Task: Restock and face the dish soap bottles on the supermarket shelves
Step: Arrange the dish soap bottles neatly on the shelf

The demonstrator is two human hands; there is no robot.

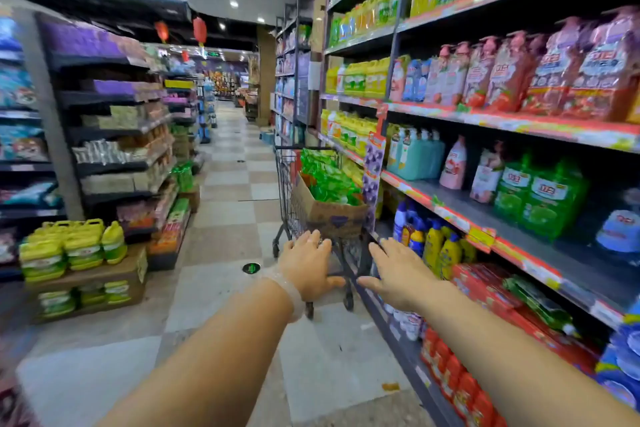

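Early in the job, by the look of it: both hands are reaching out over the cart's near rail, and no bottle is being held. The left hand is lying with fingers spread and relaxed on the rail; the right hand is stretching forward beside it, fingers straight, gripping nothing; I cannot tell whether it is touching the rail. Just beyond both hands, a cardboard box of green refill packs is sitting in the cart, apparently still waiting to be shelved. To the right of the right hand, the shelves are showing a gap beside the green dish soap bottles, so restocking and facing are looking mostly undone. Those bottles are standing upright, shrink-wrapped in pairs, labels facing the aisle. Left of the left hand, yellow jugs are stacked on cartons on the floor.
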